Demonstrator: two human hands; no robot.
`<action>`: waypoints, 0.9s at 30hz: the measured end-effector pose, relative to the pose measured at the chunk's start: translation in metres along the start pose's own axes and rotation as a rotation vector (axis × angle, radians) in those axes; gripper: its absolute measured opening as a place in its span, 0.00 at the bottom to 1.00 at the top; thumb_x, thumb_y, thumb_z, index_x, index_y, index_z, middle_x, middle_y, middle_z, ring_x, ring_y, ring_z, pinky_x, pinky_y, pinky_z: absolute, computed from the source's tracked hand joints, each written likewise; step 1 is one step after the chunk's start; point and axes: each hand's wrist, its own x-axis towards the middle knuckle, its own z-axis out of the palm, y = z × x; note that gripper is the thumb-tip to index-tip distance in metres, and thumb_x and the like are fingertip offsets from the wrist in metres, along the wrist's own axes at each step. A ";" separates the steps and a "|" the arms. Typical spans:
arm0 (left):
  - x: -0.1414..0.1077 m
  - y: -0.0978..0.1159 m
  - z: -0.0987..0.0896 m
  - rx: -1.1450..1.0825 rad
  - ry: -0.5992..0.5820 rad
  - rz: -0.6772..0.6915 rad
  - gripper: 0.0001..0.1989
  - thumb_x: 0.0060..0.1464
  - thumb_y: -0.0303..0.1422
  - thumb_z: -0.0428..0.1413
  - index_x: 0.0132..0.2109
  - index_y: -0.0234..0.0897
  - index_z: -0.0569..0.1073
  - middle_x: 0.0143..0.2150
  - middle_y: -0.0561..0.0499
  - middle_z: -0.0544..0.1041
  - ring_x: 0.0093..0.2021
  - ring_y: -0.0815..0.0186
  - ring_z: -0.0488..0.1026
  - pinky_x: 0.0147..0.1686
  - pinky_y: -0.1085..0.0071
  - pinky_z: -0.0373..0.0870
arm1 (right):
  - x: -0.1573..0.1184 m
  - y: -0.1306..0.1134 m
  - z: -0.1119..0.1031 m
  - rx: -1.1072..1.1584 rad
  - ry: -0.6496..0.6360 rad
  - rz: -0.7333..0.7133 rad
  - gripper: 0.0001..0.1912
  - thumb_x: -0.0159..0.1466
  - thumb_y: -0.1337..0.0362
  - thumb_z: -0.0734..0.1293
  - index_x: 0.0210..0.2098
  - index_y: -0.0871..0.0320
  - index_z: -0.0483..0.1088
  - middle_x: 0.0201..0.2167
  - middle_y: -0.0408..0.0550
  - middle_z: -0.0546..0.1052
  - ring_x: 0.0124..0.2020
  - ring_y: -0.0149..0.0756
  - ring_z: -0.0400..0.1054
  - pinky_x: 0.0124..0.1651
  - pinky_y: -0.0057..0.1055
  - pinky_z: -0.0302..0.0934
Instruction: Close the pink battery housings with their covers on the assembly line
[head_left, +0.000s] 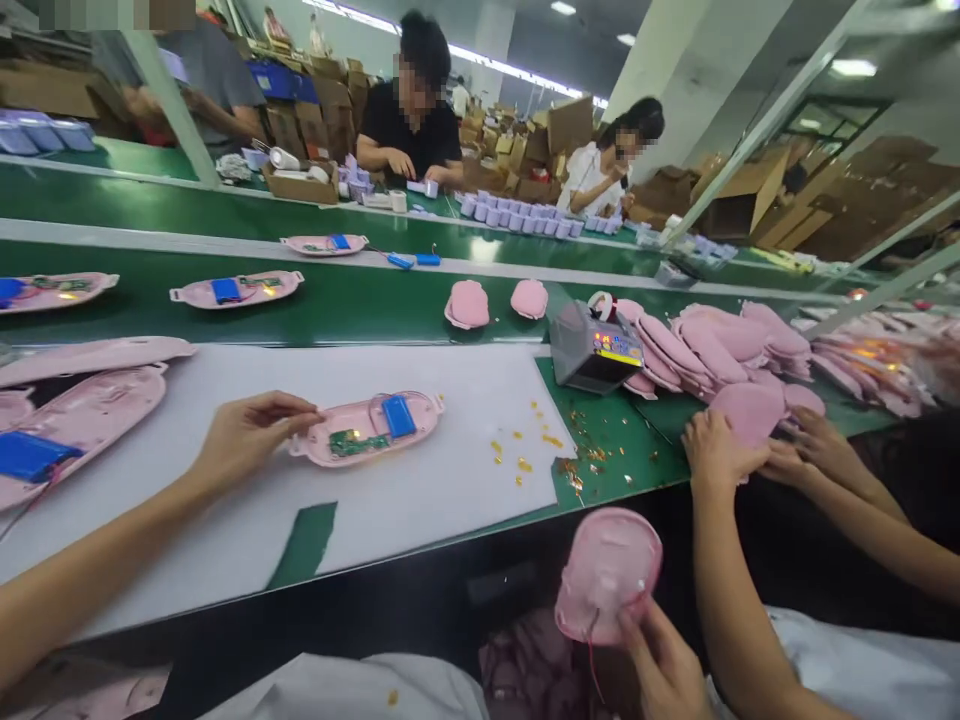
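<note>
left hand [255, 430] pinches the end rim of a light, stiff pink shell [360, 415]; right hand [660, 670], below it, curls around the edge of a pink cup [607, 570]

Five pink casings [360, 415], five batteries [399, 416]

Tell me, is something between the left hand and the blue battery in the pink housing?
Yes. The green circuit board lies inside the pink housing, between the left hand and the blue battery.
</note>
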 end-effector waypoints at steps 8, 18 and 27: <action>-0.012 -0.031 -0.008 -0.433 -0.094 0.001 0.17 0.48 0.44 0.60 0.36 0.34 0.78 0.33 0.47 0.82 0.36 0.61 0.78 0.43 0.66 0.74 | -0.064 -0.050 0.209 0.611 -0.710 0.255 0.23 0.46 0.54 0.78 0.36 0.58 0.72 0.34 0.47 0.76 0.35 0.38 0.72 0.38 0.35 0.71; -0.010 -0.023 0.005 -0.189 0.097 0.536 0.12 0.63 0.37 0.54 0.40 0.41 0.81 0.51 0.43 0.73 0.51 0.61 0.72 0.53 0.61 0.72 | -0.097 -0.062 0.277 0.457 -0.619 0.064 0.29 0.43 0.58 0.80 0.41 0.65 0.73 0.37 0.54 0.79 0.36 0.43 0.74 0.36 0.39 0.74; -0.004 -0.025 0.019 -0.632 -0.024 0.163 0.29 0.52 0.47 0.64 0.55 0.37 0.66 0.44 0.44 0.79 0.37 0.62 0.79 0.34 0.70 0.75 | -0.129 -0.070 0.280 0.520 -0.641 0.121 0.35 0.47 0.55 0.78 0.50 0.62 0.68 0.47 0.55 0.75 0.47 0.47 0.71 0.44 0.41 0.73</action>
